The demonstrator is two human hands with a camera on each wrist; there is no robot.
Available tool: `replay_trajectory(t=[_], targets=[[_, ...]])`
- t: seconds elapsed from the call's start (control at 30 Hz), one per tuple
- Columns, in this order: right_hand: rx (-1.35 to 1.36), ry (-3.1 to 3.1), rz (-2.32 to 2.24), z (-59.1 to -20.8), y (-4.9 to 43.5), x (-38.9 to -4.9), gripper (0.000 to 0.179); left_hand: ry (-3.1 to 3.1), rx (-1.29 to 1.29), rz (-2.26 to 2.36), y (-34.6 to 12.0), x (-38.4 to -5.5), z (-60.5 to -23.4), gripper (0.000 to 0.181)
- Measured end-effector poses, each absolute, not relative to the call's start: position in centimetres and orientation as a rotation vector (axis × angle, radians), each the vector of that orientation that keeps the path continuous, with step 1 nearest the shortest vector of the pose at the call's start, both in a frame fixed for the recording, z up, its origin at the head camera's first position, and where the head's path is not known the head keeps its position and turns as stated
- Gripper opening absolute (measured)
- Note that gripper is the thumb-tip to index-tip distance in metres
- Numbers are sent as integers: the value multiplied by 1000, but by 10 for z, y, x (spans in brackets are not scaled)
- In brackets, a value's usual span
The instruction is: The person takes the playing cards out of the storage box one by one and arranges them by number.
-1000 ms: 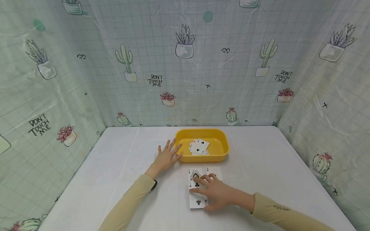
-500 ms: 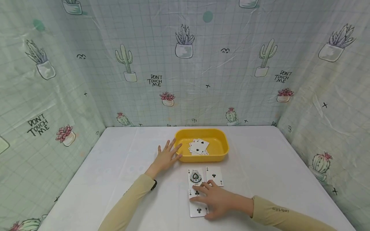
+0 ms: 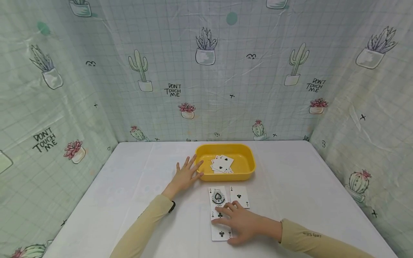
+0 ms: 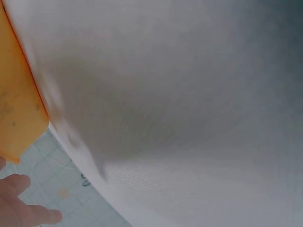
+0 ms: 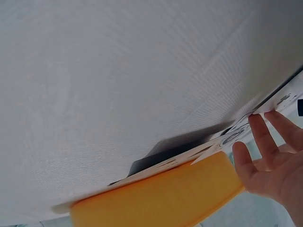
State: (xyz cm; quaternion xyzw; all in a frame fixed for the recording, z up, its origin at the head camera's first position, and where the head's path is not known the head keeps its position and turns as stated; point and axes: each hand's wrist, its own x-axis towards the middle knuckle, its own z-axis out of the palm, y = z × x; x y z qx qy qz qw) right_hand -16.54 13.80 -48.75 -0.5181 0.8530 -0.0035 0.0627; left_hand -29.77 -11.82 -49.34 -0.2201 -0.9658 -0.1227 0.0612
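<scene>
Your right hand (image 3: 243, 220) rests loosely spread on the two of clubs (image 3: 220, 229), which runs lengthwise away from you (left hand (image 3: 183, 179)'s splayed at the yellow tray (image 3: 245, 176), gripping nada).

In the head view, the right side of the two of clubs (image 3: 220, 233) is covered by the right hand (image 3: 242, 220), as is the lower left corner of the ace of clubs (image 3: 239, 195). The cards in the tray (image 3: 222, 164) partly hide one another. The left sleeve (image 3: 142, 227) and right sleeve (image 3: 326, 240) are cut off below; the right one's lettering is too small to be read. In the left wrist view, the yellow tray (image 4: 19, 90) and left hand (image 4: 19, 208) are cropped by the left edge.
</scene>
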Motion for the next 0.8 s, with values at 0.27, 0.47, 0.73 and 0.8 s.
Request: replay_trajectory(t=[0.27,0.47,0.73,0.8], targets=[[-1583,2580,-17,-487,137,-164,64,-2913,-678,-391,-117,-298,-494,56],[-1656,2583,24,-488,138,-159,66,-2898,-685,-392,-118,-298,-494,57],[-1708,2600,-5,-493,137,-158,65,-2904,-672,-396,-119,-298,-494,56],[-1721,2613,-7,-495,136,-159,65,-2909,-675,-396,-119,-298,-494,56]])
